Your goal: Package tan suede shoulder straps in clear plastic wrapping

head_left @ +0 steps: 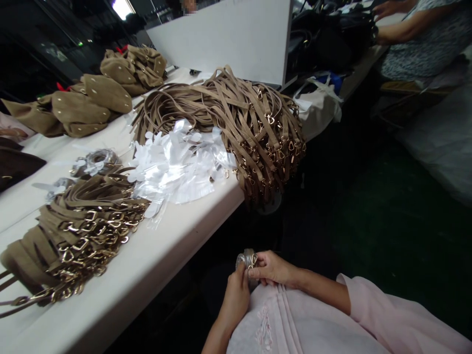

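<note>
Close to my lap, both hands are closed around a small rolled strap in clear plastic (241,259), with gold-coloured clasps showing at its side. My left hand (236,297) grips it from below and the left, the thumb up against the roll. My right hand (275,269) pinches it by the clasps from the right. The fingers partly cover the roll, so its inner layers are hidden. Similar plastic-wrapped rolls (99,158) lie on the table to the left, beside a bundle of brown straps (79,221) with gold clasps.
A white table (184,241) runs diagonally on my left. It bears a pile of clear plastic sleeves (177,164), a large heap of brown straps (221,105) hanging over the edge, and brown bags (88,105). Behind stands a white panel (228,39). Another person's arm (400,32) shows upper right.
</note>
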Demonstrator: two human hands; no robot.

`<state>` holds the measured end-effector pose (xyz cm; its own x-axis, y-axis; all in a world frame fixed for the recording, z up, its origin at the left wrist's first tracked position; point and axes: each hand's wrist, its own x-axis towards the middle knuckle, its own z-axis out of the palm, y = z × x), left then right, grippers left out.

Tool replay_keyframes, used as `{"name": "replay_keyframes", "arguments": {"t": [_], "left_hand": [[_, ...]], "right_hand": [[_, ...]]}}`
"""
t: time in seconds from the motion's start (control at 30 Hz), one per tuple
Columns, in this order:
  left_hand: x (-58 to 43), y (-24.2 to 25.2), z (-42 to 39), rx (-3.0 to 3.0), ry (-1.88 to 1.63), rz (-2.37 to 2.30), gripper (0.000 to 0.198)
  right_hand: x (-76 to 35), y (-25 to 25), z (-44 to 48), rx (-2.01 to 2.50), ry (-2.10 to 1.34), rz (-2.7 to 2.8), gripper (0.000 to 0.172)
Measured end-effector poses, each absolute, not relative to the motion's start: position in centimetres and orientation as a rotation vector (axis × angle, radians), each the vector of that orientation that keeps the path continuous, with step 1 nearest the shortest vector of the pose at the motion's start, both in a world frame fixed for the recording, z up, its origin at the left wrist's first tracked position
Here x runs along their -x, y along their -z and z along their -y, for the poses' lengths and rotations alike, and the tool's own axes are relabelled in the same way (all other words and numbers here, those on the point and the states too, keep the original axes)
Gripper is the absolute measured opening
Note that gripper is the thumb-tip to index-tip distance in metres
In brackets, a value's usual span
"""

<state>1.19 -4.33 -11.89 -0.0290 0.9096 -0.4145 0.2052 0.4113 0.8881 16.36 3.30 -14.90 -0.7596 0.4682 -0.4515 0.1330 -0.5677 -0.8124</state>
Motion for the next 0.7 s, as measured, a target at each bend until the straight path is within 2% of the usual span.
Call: {"name": "replay_keyframes", "arguments": {"t": [0.23, 0.33, 0.5, 0.7], "left_hand": [[-0.2, 11.1, 3.9, -0.976, -0.81, -1.379, 0.037], [-0.3, 9.9, 4.2, -0.927, -0.834, -1.291, 0.036], [-1.4, 9.1, 4.9, -0.986, -0.813, -1.214, 0.049], [-2.5, 9.5, 4.5, -1.161, -0.822, -1.3, 0.028]], "right_hand": [[-16.3, 15.7, -2.8, 1.0, -2.147, 1.645, 0.04], [-16.5, 15.6, -2.7, 0.971, -2.209, 1.624, 0.04], [-16.9, 15.3, -2.3, 0.997, -2.325, 1.555, 0.045], [-17.1, 14.3, -2.0, 0.977, -2.364, 1.429, 0.046]]}}
